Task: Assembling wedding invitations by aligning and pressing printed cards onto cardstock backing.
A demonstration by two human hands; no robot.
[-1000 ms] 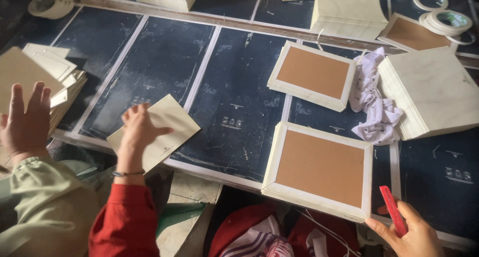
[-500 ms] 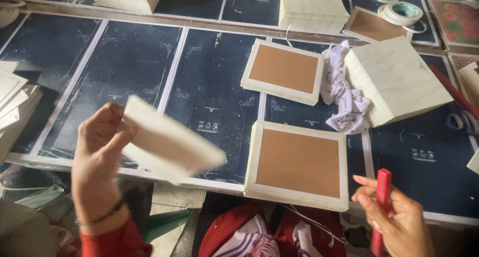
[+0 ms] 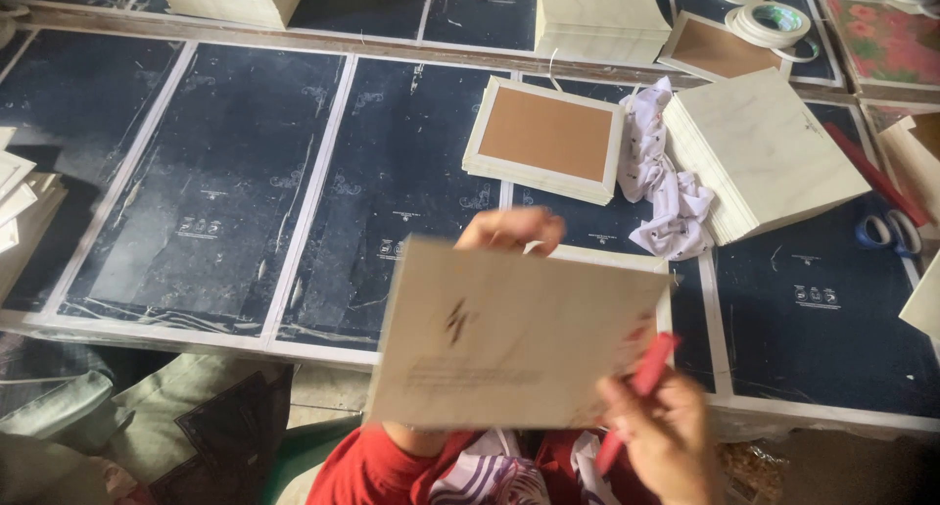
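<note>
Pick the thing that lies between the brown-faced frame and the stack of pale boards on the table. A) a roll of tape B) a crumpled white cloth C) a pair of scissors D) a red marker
B: the crumpled white cloth lies between the brown-faced frame and the stack of pale boards, touching the stack's edge.

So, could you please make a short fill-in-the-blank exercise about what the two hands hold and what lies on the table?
1. The left hand holds up a pale ____ sheet of card.
2. The right hand grips a ____ pen-like stick.
3. The white crumpled cloth lies between the brown-faced frame and a stack of pale ____.
4. At the right edge lies a pair of scissors with ____ handles.

Missing words: rectangular; red; boards; blue
</note>
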